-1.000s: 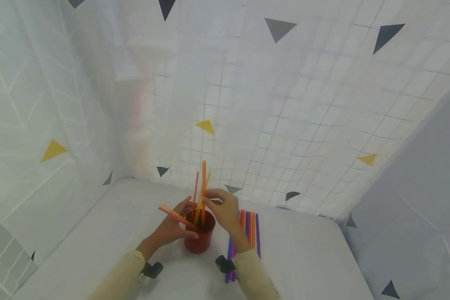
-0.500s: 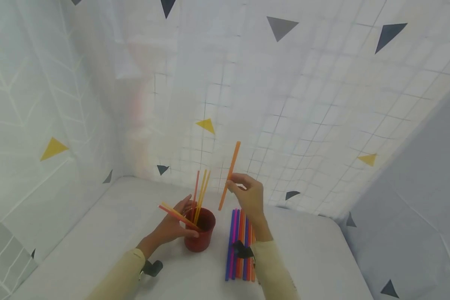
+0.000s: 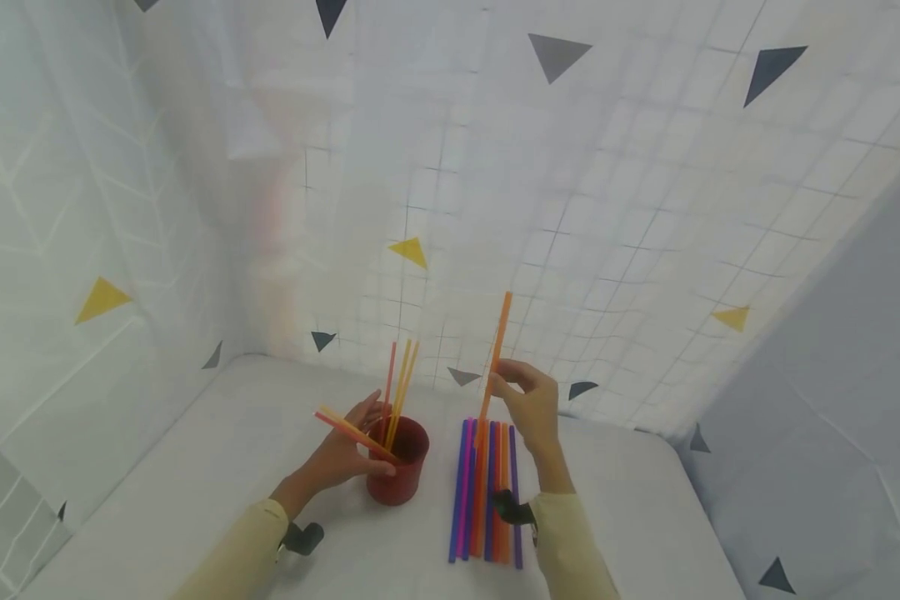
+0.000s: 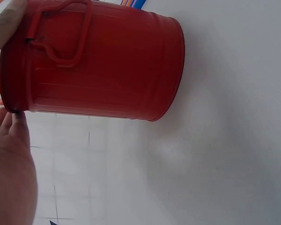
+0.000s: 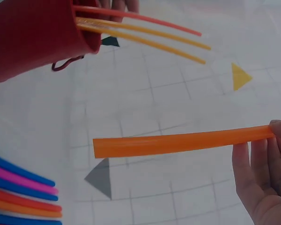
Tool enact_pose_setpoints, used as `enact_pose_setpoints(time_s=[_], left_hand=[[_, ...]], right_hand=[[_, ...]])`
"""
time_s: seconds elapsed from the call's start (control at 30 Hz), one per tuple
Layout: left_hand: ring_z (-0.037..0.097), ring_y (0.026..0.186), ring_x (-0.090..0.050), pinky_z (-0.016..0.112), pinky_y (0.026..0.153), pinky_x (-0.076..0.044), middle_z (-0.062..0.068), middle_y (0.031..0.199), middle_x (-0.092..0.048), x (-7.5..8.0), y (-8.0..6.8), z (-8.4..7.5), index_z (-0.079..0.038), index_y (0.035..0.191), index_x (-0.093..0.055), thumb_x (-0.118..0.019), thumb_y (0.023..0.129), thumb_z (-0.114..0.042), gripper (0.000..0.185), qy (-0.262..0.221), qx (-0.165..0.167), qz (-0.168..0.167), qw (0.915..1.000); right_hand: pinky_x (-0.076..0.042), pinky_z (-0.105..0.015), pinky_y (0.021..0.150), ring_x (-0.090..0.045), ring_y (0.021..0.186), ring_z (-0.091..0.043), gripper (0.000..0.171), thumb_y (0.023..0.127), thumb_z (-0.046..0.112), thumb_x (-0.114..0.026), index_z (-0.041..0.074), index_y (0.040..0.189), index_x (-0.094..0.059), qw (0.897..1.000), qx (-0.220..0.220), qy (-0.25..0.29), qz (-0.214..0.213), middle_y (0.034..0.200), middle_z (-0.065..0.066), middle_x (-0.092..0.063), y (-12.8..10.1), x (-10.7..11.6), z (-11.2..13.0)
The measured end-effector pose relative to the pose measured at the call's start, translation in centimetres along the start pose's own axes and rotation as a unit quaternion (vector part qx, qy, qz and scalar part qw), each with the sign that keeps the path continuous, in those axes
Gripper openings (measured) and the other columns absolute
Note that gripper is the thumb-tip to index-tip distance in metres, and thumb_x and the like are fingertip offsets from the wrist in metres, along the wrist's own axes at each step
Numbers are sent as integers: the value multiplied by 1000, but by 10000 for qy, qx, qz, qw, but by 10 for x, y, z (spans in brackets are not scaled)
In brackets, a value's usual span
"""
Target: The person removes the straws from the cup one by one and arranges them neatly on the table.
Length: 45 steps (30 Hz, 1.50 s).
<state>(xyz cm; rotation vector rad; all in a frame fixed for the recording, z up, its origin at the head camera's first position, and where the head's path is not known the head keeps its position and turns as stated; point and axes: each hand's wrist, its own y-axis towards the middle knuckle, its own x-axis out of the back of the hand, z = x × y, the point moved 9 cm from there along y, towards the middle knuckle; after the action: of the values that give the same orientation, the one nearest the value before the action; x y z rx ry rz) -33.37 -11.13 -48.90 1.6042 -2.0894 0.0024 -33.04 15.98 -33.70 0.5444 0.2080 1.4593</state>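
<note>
My left hand (image 3: 336, 457) holds a small red metal bucket (image 3: 396, 492) by its rim, thumb on the near side and fingers on the far side. Several straws stand in the bucket: a red straw (image 5: 145, 18) and two yellow ones upright, while a red and a yellow one lean out over the left hand. To the right, my right hand (image 3: 534, 408) pinches an orange straw (image 5: 178, 145) between thumb and fingertips. That straw is nearly upright, its lower end over the back part of a row of straws (image 3: 490, 508).
The row of blue, pink, red and orange straws lies side by side on the white table (image 3: 607, 517), right of the bucket. White patterned sheeting (image 3: 645, 208) rises behind the table and at both sides. A wire handle (image 4: 84, 42) shows on the bucket's side.
My right hand has lifted the orange straw out of the bucket and carried it right, to above the row of straws. The left hand and bucket have stayed in place.
</note>
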Motion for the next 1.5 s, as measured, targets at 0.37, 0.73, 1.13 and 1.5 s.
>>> enact_pose_setpoints(time_s=[0.37, 0.73, 1.13, 1.5], left_hand=[[25, 131, -47, 51, 100, -44, 1, 140, -51, 1, -3, -6, -24, 155, -24, -91, 68, -19, 110, 89, 15, -122, 9999], [25, 131, -47, 49, 99, -45, 0, 140, -51, -1, -2, 1, -25, 154, -25, -90, 68, -27, 108, 67, -147, -36, 9999], [23, 130, -48, 50, 98, -46, -2, 140, -51, 1, 1, 0, -27, 154, -25, -92, 66, -21, 110, 59, -20, -72, 10000], [24, 131, -48, 49, 98, -46, -3, 141, -51, 1, -1, -1, -29, 154, -24, -91, 67, -28, 110, 92, -85, -10, 9999]], right_hand=[[-56, -23, 76, -70, 88, -25, 29, 88, 19, -75, 3, 113, -70, 9926, -939, -703, -300, 105, -13, -71, -21, 29, -68], [-58, -28, 74, -68, 95, -26, 35, 87, 21, -75, 4, 117, -68, 9756, -1975, -821, -489, 112, -15, -68, -49, 54, -148], [-59, -34, 72, -69, 93, -31, 34, 88, 15, -72, -4, 115, -66, 9574, -2659, -1034, -446, 110, -23, -67, -76, 70, -180], [-60, -34, 69, -70, 85, -28, 30, 85, 12, -73, -6, 109, -68, 9451, -3000, -1263, -293, 105, -24, -68, -92, 72, -200]])
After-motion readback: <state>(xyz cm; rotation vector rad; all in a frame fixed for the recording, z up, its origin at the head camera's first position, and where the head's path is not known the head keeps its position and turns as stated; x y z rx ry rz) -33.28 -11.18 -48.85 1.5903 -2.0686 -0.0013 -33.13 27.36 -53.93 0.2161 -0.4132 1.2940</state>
